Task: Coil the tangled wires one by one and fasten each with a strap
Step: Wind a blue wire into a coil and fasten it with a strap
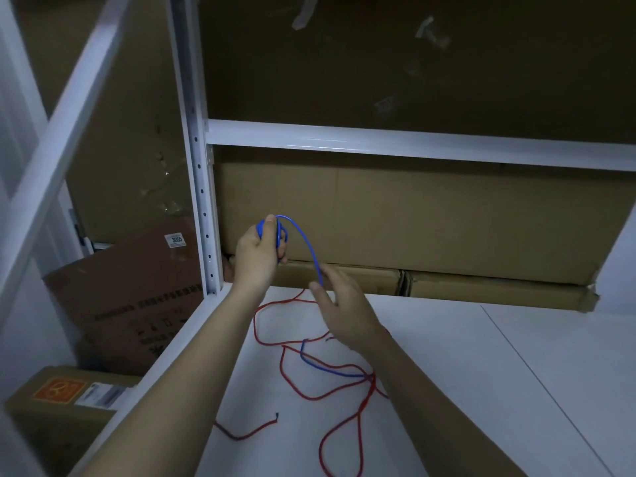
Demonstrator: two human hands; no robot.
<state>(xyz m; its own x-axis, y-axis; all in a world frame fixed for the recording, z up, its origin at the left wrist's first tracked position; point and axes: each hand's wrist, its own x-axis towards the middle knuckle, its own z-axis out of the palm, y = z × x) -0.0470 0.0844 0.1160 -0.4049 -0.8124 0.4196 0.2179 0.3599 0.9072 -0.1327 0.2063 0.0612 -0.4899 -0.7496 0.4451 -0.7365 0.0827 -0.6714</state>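
My left hand is raised above the white shelf and grips a small coil of blue wire. From the coil the blue wire arcs down to my right hand, which pinches it between thumb and fingers. Below, the rest of the blue wire lies on the shelf, crossing a tangled red wire. The red wire sprawls in loose loops under and between my forearms, one end lying near my left forearm.
A white metal upright and crossbeam frame the rack. Flat cardboard boxes stack at the back of the shelf. More cardboard boxes stand on the floor to the left, below the shelf edge.
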